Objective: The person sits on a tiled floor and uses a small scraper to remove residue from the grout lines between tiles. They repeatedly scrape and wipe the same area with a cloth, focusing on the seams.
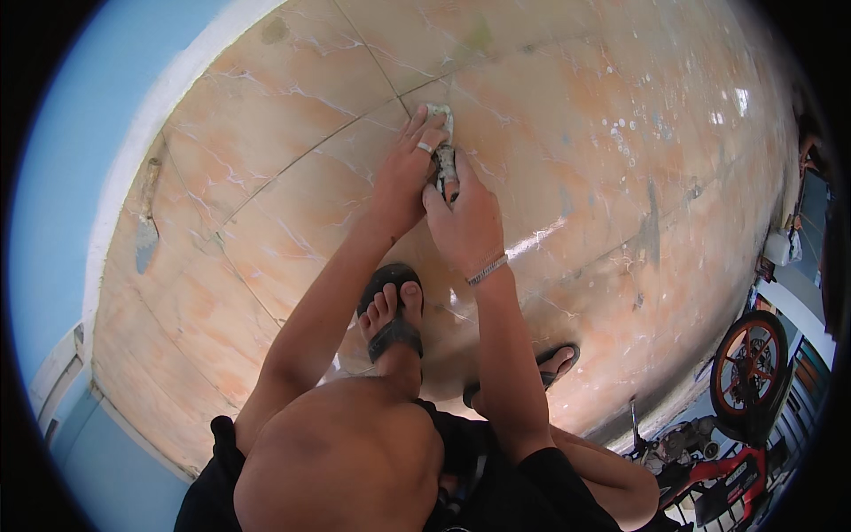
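My left hand [413, 166], with a ring on one finger, lies over the flat, whitish, smeared end of a hand tool [447, 163], which looks like a putty knife or trowel. Its fingers press on that end, low over the tiled floor [319, 199]. My right hand [469, 213], a bracelet at its wrist, is closed around the tool's dirty handle. The blade's edge is mostly hidden by my fingers. Away to the left, a second tool with a worn handle and a metal blade, a trowel or scraper [147, 226], lies on the floor.
A blue wall [73, 146] with a white lower edge bounds the floor at the left. My sandalled foot [392, 312] stands just below my hands, the other foot [558, 362] farther right. A red motorcycle [738, 459] with an orange-rimmed wheel [748, 369] is at the lower right. White spots mark the floor.
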### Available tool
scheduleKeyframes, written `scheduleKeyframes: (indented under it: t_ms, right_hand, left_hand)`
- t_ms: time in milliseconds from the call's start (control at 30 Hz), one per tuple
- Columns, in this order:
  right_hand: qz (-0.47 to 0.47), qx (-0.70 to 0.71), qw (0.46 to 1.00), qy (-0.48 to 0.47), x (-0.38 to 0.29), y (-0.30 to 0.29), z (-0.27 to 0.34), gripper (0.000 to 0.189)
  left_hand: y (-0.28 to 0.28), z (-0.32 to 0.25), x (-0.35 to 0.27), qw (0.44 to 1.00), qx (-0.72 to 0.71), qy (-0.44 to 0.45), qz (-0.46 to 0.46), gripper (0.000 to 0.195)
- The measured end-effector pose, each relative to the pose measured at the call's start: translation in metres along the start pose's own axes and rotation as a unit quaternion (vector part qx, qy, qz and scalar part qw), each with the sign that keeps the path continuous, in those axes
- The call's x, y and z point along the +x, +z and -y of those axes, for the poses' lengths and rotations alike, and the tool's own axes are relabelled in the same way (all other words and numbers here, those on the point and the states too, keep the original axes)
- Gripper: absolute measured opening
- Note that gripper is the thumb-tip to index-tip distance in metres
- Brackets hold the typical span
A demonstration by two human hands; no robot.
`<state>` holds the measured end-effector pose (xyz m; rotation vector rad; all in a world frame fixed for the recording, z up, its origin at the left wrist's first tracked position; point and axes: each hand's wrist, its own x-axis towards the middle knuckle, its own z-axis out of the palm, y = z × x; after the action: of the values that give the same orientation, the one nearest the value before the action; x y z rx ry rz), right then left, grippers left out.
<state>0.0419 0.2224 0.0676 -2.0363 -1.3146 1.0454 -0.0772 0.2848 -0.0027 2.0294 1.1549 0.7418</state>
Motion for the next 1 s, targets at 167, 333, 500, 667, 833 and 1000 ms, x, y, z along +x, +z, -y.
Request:
scheduleKeyframes:
  t_ms: [167,333,500,667,833,1000]
  right_hand:
    - [0.002,-0.078,0.995,0.060,-0.021,-0.015,0.023,0.054]
    - [-0.022,-0.170,0.984,0.041,0.016,-0.028,0.031,0.050]
    - [0.050,-0.215,0.969,0.106,0.030,-0.033,0.030,0.047]
    - [-0.011,-0.167,0.985,0.038,0.034,-0.036,0.031,0.051]
    - [0.017,-0.179,0.982,0.061,0.027,-0.038,0.029,0.048]
    - [-0.001,-0.179,0.983,0.035,0.046,-0.044,0.036,0.050]
  left_hand:
    - [0.011,-0.010,-0.018,0.999,0.021,0.037,-0.005,0.046]
    - [0.020,0.004,0.016,0.997,0.009,0.062,-0.033,0.044]
    - [0.021,0.002,0.029,0.996,0.065,0.050,-0.016,0.044]
    - [0.021,-0.004,0.032,0.996,0.038,0.060,-0.049,0.045]
    - [0.020,-0.005,0.023,0.994,0.073,0.072,-0.042,0.043]
    - [0.022,0.004,0.046,0.994,0.042,0.080,-0.064,0.042]
